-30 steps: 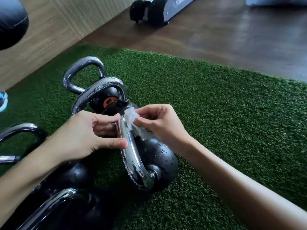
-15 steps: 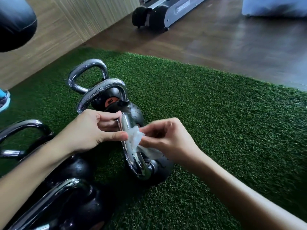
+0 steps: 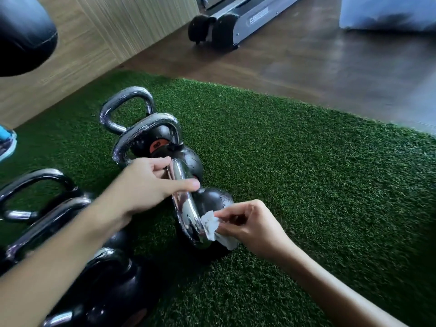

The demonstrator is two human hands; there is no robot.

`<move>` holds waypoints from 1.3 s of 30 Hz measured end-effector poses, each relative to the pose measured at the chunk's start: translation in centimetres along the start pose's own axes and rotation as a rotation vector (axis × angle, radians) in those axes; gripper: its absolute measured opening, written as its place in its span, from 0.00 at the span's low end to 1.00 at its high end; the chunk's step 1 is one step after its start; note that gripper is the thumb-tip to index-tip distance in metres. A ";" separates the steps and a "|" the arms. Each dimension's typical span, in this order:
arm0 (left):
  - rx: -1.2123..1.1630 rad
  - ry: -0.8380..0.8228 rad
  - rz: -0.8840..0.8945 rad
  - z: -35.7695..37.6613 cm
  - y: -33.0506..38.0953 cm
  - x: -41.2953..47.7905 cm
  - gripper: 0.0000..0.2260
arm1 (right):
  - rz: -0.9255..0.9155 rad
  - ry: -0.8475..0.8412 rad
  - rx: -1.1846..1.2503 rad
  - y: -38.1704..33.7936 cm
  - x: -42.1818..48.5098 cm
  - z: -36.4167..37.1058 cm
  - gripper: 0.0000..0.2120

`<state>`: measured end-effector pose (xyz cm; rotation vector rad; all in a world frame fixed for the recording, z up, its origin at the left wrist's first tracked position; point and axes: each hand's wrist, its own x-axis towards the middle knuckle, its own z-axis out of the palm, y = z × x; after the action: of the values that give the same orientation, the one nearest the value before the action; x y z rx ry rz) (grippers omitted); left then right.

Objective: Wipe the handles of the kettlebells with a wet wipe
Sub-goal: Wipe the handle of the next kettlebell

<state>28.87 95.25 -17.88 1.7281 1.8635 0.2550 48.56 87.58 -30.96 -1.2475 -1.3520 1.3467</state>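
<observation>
A black kettlebell [image 3: 212, 199] with a chrome handle [image 3: 186, 208] stands on the green turf in the middle of the head view. My left hand [image 3: 144, 185] grips the upper part of that handle, thumb across its front. My right hand [image 3: 250, 225] pinches a crumpled white wet wipe [image 3: 212, 226] and presses it against the lower end of the same handle. Two more kettlebells with chrome handles [image 3: 146, 135] stand just behind it.
Several other kettlebells [image 3: 47, 223] crowd the lower left. The green turf mat [image 3: 306, 185] stretches to the right. Behind it lie dark wood floor, a treadmill base [image 3: 236, 20], a wooden wall panel and a black bag at top left.
My right hand has slid the wipe down the handle from its top bend to its lower end. My left hand stays on the upper handle, its thumb now further across.
</observation>
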 end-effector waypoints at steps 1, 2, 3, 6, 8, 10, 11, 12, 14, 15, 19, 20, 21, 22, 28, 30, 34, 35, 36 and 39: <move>0.048 0.057 0.025 0.7 -0.1 -0.3 0.49 | 0.013 0.012 -0.056 0.4 -0.1 0.0 0.08; 0.081 0.114 0.053 1.4 -0.2 -0.5 0.47 | 0.005 0.024 -0.104 0.6 -0.1 -0.1 0.08; 0.098 0.153 0.066 1.7 -0.4 -0.6 0.45 | -0.022 0.040 -0.142 0.6 0.2 -0.3 0.08; 0.105 0.223 0.091 1.9 -1.1 -1.0 0.41 | -0.127 0.143 -0.161 0.0 1.9 -0.9 0.08; 0.103 0.231 0.092 1.6 -1.7 -1.2 0.40 | -0.161 0.240 -0.144 -0.4 3.6 -0.7 0.07; 0.061 0.219 0.078 1.0 -2.7 -1.3 0.43 | -0.181 0.316 -0.159 -0.6 5.4 0.0 0.07; 0.039 0.216 0.070 0.6 -3.5 -1.3 0.45 | -0.200 0.335 -0.178 -0.8 6.2 0.6 0.07; 0.020 0.205 0.063 0.2 -4.3 -1.4 0.47 | -0.227 0.340 -0.194 -1.1 6.8 1.3 0.06; -0.051 0.168 0.068 -0.6 -5.8 -1.7 0.49 | -0.271 0.323 -0.199 -1.6 7.9 3.1 0.06; -0.106 0.148 0.072 -1.0 -6.4 -1.8 0.50 | -0.287 0.306 -0.201 -1.9 8.4 4.1 0.06; -0.212 0.074 0.072 -1.9 -8.4 -2.2 0.53 | -0.344 0.267 -0.322 -2.0 10.2 7.7 0.08; -0.223 0.060 0.073 -2.2 -8.8 -2.1 0.53 | -0.347 0.277 -0.352 -1.9 10.5 8.4 0.08; -0.237 0.048 0.075 -2.4 -9.2 -2.1 0.55 | -0.353 0.291 -0.377 -1.8 10.6 8.9 0.08; -0.255 0.043 0.074 -2.5 -9.5 -2.0 0.56 | -0.367 0.302 -0.399 -1.7 10.8 9.3 0.07; -0.275 0.000 0.085 -3.3 -11.7 -2.2 0.47 | -0.506 0.296 -0.390 -3.5 11.6 11.2 0.08; -0.242 -0.027 0.093 -3.9 -12.5 -2.0 0.49 | -0.514 0.298 -0.438 -2.9 12.0 11.4 0.08; -0.239 -0.072 0.145 -4.5 -13.5 -1.9 0.59 | -0.484 0.354 -0.498 -1.5 12.1 11.5 0.07; -0.235 -0.080 0.163 -4.6 -13.6 -1.9 0.60 | -0.472 0.362 -0.473 -1.7 12.1 11.7 0.07; -0.228 -0.089 0.179 -4.7 -13.6 -1.9 0.60 | -0.453 0.370 -0.435 -2.1 12.0 11.9 0.06; -0.191 -0.096 0.197 -4.9 -13.4 -1.7 0.59 | -0.341 0.378 -0.271 -3.5 11.1 13.0 0.05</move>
<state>14.90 92.88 -20.22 1.7588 1.5495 0.4059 33.68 96.60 -29.38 -1.2967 -1.4211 0.6694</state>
